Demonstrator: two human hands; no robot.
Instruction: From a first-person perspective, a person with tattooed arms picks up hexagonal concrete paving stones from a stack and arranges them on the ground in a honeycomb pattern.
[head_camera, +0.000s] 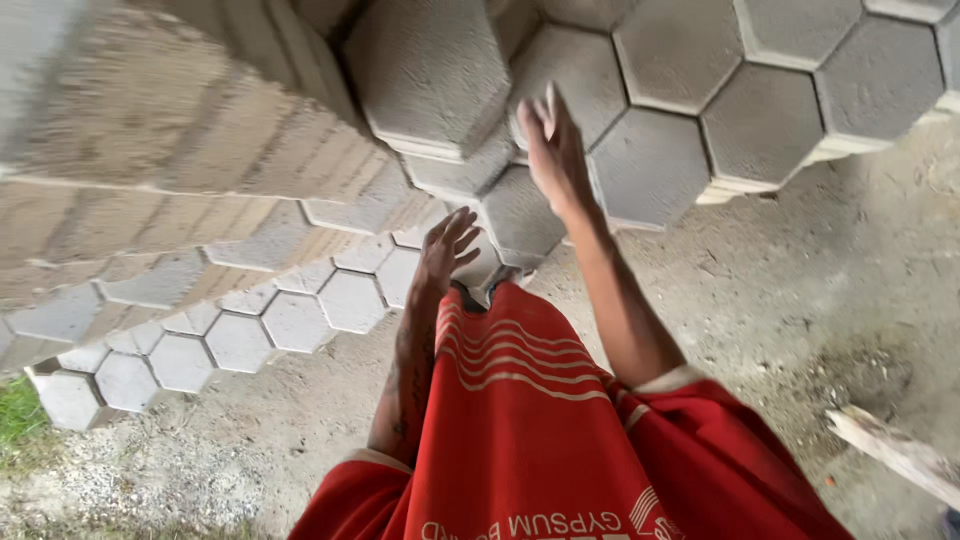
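Concrete hexagonal paving blocks (650, 165) stood stacked on edge in rows ahead of the person, probably heavy, rigid and rough, best gripped by opposite flat sides. The right hand (553, 150) was raised, fingers straight and spread, against one block's face, gripping nothing. The left hand (447, 248) hung lower, loosely spread and empty.

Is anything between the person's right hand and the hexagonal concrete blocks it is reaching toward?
Nothing visible stands in the way. The right hand is raised, fingers spread, right at the stacked hexagonal concrete blocks, with no object between them. The left hand hangs lower, open, near the lower blocks, also with nothing in between.
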